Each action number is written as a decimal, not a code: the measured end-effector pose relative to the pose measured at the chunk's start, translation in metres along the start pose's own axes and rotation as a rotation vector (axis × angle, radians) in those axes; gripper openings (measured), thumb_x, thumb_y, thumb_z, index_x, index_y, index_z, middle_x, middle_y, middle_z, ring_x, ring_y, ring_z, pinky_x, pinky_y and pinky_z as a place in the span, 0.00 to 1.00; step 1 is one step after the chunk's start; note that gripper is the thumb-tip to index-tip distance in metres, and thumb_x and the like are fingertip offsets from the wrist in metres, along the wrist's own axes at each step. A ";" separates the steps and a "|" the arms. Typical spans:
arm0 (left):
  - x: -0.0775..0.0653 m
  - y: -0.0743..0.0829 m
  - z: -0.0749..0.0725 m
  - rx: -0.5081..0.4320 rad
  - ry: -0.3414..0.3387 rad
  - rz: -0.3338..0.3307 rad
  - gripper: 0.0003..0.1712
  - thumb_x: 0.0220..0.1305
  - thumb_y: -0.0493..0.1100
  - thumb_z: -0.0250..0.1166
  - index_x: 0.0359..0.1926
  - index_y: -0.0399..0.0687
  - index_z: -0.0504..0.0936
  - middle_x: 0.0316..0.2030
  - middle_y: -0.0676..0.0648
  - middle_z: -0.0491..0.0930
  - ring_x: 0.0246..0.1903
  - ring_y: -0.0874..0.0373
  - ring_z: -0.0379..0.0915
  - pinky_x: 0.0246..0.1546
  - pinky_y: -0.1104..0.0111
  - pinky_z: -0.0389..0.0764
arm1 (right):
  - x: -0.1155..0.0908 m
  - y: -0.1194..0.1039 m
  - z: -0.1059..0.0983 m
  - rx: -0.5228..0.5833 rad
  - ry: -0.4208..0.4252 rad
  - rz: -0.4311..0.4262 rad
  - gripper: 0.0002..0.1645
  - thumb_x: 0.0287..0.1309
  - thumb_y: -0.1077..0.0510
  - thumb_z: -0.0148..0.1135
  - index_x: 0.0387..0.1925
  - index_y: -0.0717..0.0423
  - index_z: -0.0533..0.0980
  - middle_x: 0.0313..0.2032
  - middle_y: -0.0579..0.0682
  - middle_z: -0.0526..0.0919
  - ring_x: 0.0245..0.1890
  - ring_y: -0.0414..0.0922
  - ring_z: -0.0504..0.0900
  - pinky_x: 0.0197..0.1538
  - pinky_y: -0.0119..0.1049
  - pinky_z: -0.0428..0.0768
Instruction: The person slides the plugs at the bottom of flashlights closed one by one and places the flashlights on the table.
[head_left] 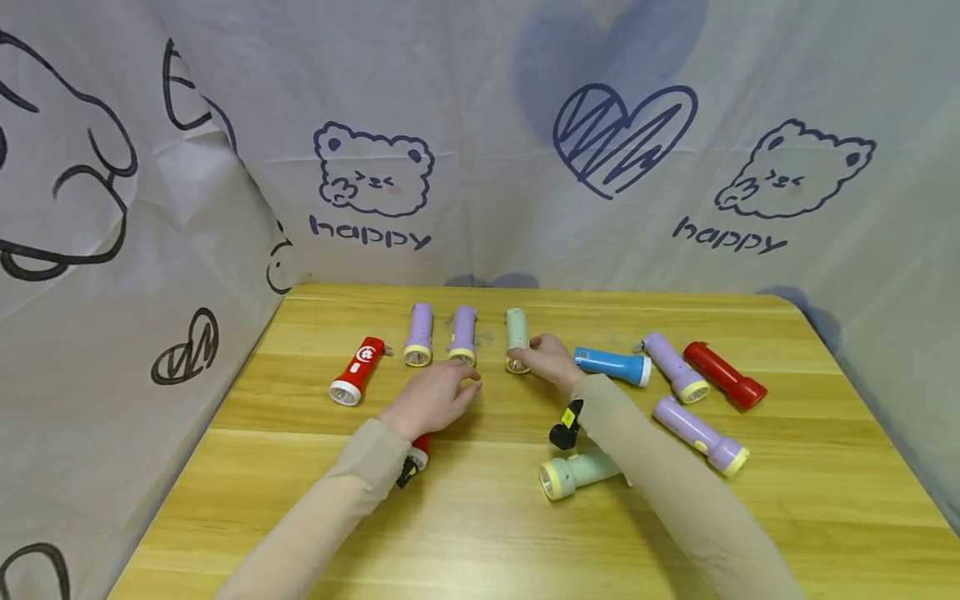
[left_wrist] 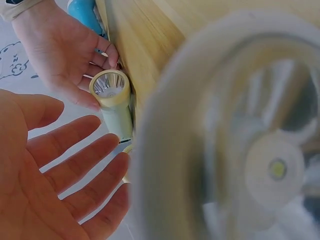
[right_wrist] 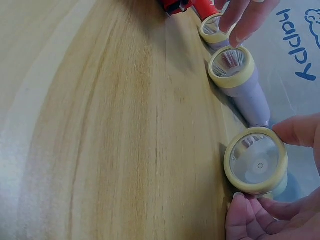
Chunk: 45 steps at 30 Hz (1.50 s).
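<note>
My right hand (head_left: pixel 553 362) pinches the head of a light green flashlight (head_left: pixel 517 325) that lies in the back row, its lens toward me. In the right wrist view the thumb and the fingers sit on opposite sides of its cream rim (right_wrist: pixel 255 189). My left hand (head_left: pixel 437 395) is held with its fingers extended, just in front of a purple flashlight (head_left: pixel 464 325), and holds nothing. A second purple flashlight (head_left: pixel 422 325) lies left of that one. Under the left wrist a red flashlight (head_left: pixel 422 450) is mostly hidden by the arm; its white rim looms large in the left wrist view.
At the left lies a red flashlight (head_left: pixel 360 367) with a white head. To the right are a blue flashlight (head_left: pixel 611 363), two purple ones (head_left: pixel 675 367) and a dark red one (head_left: pixel 723 375). Another green flashlight (head_left: pixel 588 471) lies partly beneath my right forearm. A printed cloth (head_left: pixel 480 150) hangs behind the table (head_left: pixel 480 533).
</note>
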<state>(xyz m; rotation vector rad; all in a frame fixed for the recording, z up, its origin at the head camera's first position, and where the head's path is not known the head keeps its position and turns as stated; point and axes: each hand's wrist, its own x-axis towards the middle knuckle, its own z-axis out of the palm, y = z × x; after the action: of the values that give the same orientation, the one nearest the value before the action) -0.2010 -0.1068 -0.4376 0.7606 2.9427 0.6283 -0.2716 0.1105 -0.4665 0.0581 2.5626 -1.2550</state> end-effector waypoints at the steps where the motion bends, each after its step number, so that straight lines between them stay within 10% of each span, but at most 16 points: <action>1: 0.000 0.000 0.000 0.000 0.000 -0.001 0.18 0.75 0.47 0.57 0.55 0.42 0.83 0.53 0.42 0.85 0.56 0.47 0.81 0.58 0.54 0.81 | 0.000 0.000 0.000 -0.001 -0.001 0.000 0.37 0.63 0.41 0.61 0.58 0.70 0.73 0.53 0.63 0.81 0.44 0.49 0.76 0.46 0.39 0.76; 19: 0.006 0.006 -0.002 0.018 0.004 0.016 0.20 0.77 0.50 0.55 0.57 0.42 0.82 0.54 0.43 0.85 0.54 0.47 0.82 0.58 0.54 0.81 | -0.015 0.000 -0.007 0.052 -0.042 0.000 0.50 0.67 0.38 0.58 0.73 0.71 0.56 0.70 0.69 0.67 0.66 0.60 0.73 0.67 0.52 0.75; 32: 0.018 0.027 -0.008 0.036 0.047 0.077 0.20 0.76 0.48 0.55 0.60 0.42 0.80 0.60 0.42 0.81 0.62 0.45 0.77 0.65 0.53 0.76 | -0.051 0.004 -0.053 -0.080 0.121 -0.300 0.40 0.72 0.48 0.55 0.74 0.65 0.56 0.63 0.69 0.65 0.63 0.64 0.68 0.62 0.57 0.75; 45: 0.026 0.051 -0.001 0.111 0.152 0.196 0.18 0.74 0.43 0.56 0.60 0.43 0.80 0.58 0.43 0.82 0.60 0.46 0.77 0.65 0.55 0.76 | -0.056 0.045 -0.095 -0.490 0.162 -0.501 0.34 0.68 0.54 0.61 0.68 0.66 0.65 0.62 0.68 0.70 0.62 0.63 0.69 0.63 0.60 0.73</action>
<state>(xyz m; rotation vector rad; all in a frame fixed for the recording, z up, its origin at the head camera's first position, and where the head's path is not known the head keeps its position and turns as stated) -0.2009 -0.0543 -0.4153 1.0677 3.0878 0.5600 -0.2337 0.2175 -0.4309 -0.6406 3.0673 -0.7339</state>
